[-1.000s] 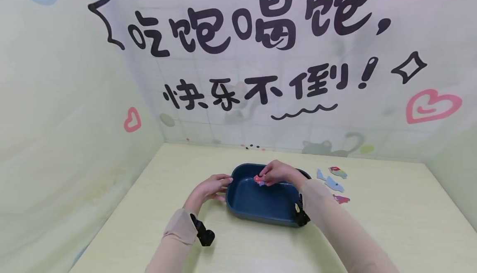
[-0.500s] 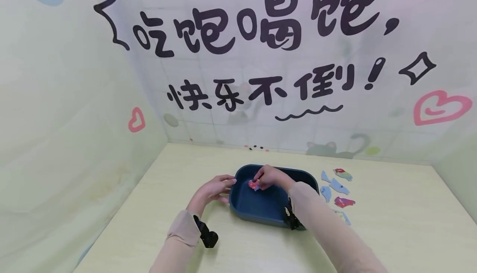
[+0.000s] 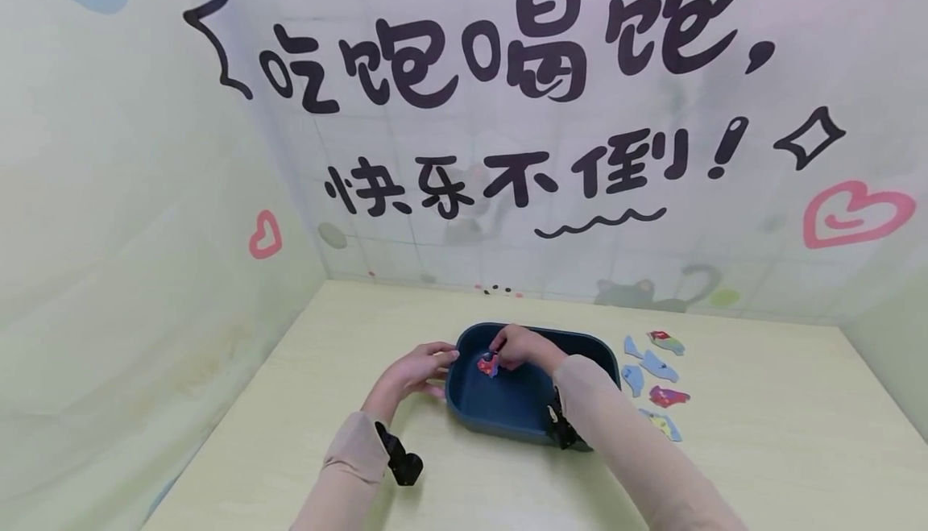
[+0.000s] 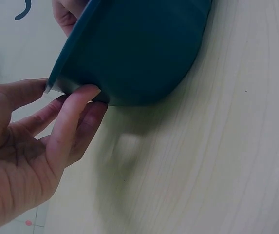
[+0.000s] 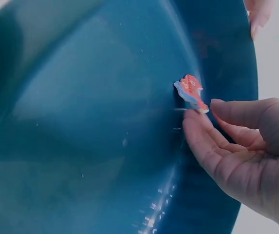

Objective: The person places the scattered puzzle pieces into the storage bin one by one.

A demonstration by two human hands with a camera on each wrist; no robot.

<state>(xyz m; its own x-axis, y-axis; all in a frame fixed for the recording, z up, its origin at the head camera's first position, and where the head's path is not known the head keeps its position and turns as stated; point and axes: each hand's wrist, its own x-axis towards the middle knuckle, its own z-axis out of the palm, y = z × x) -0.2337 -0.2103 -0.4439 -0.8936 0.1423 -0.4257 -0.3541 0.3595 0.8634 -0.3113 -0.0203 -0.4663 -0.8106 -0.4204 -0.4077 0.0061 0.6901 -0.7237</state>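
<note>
A dark blue rectangular basin (image 3: 507, 428) with rounded corners stands on the table. My left hand (image 3: 415, 368) holds its left end, thumb at the rim and fingers against the outer wall, as the left wrist view shows. Inside the basin, toward its far left corner, my right hand (image 3: 525, 346) reaches down. Between the thumb and fingertips of this hand is a small red and light blue puzzle piece (image 5: 190, 90), low over the basin floor.
Right of the basin several flat puzzle pieces lie on the table, among them a light blue one (image 3: 659, 367), a red and purple one (image 3: 669, 396) and a yellow and blue one (image 3: 665, 425). A printed cloth (image 3: 464, 112) hangs behind the table.
The right hand has moved left and lower into the basin with the puzzle piece, uncovering more pieces on the right. The left hand keeps its place at the basin's end.
</note>
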